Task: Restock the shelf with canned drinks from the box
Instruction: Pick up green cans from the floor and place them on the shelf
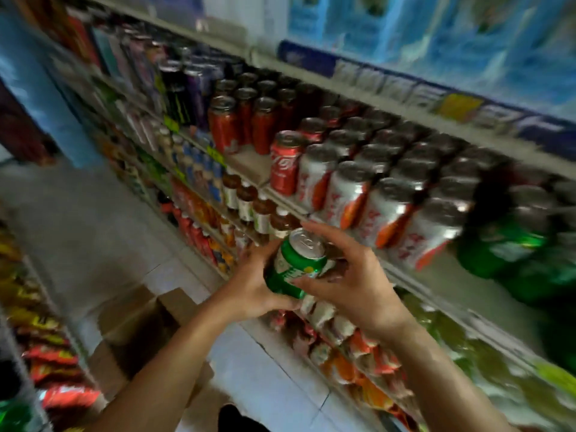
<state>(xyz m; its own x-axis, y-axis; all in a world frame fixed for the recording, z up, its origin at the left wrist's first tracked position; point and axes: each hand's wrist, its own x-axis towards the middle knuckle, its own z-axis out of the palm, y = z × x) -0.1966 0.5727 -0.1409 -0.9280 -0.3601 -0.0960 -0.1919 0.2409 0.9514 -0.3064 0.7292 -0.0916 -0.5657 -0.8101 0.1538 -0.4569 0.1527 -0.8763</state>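
Both my hands hold one green drink can (296,265) in front of the shelving, its silver top tilted toward me. My left hand (254,288) cups the can from below and the left. My right hand (352,275) wraps it from the right, fingers spread over its top and side. The drinks shelf (442,275) sits just behind, with white-and-orange cans (346,194), a red cola can (285,165) and green cans (514,247) further right. An open cardboard box (140,332) stands on the floor below my left forearm; its contents are not visible.
Taller dark and red cans (224,123) fill the shelf's left part. Bottles and snack packs line the lower shelves (249,207). A rack of snack bags (46,353) stands at the left. Pale floor tiles (249,369) run between them. The picture is motion-blurred.
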